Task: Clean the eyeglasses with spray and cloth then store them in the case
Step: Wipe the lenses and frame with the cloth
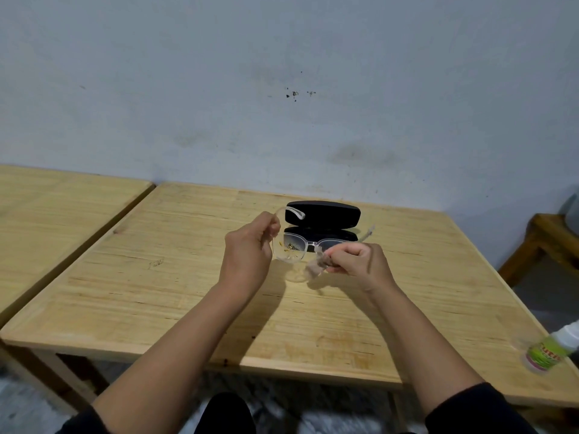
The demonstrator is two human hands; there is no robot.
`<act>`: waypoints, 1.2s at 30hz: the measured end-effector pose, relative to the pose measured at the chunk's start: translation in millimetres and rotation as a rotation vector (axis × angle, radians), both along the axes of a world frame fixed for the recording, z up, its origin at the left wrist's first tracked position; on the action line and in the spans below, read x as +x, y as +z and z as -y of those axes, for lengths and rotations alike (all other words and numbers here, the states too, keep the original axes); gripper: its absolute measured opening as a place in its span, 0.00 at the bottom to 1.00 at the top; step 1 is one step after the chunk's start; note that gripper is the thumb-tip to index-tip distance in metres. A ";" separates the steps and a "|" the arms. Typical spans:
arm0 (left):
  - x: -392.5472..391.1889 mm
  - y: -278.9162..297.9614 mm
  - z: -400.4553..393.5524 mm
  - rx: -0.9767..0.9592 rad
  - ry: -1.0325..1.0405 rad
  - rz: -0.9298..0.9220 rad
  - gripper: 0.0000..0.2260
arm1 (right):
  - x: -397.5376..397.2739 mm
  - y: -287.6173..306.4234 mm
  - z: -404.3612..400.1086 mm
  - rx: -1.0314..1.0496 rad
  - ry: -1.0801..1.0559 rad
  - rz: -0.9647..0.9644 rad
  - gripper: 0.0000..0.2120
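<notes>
both forearms reach out over the pale wooden surface (pixel 188 308): wiping step in hand.
left hand (pixel 250 249) pinches the clear-framed eyeglasses (pixel 293 247) at one temple; right hand (pixel 360 261) fingers closed on a small greyish cloth (pixel 316 267) at the lens. open black case (pixel 322 220) just behind, likely next once the lenses are wiped.

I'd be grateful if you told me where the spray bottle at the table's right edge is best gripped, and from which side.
Grip the spray bottle around its green-labelled body, probably with the right hand coming from above and the right. It lies tilted at the table edge, its white upper end pointing right and partly cut off by the frame, so the round body is the clearest hold.
</notes>
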State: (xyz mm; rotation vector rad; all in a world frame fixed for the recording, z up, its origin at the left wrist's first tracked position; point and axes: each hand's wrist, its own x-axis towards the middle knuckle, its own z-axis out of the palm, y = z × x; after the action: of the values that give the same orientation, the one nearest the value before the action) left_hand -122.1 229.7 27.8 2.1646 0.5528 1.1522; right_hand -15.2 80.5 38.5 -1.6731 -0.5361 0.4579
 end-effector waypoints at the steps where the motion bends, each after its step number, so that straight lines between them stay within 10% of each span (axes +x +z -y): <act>1: -0.2 0.6 -1.5 -0.016 -0.008 0.001 0.14 | 0.5 -0.6 1.1 -0.019 0.011 0.029 0.05; 17: 0.4 -8.6 28.9 -0.002 -0.122 -0.077 0.18 | -12.6 -16.5 -21.1 0.327 -0.751 -0.051 0.09; 36: 6.3 5.1 14.9 0.011 -0.106 -0.024 0.17 | 11.4 -2.5 -9.1 0.251 -0.347 -0.089 0.07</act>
State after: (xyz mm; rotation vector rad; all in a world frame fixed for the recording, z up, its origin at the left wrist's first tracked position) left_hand -115.8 214.8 32.9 2.1921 0.4371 1.0755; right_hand -3.8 89.7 36.0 -1.4579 -0.2190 0.1999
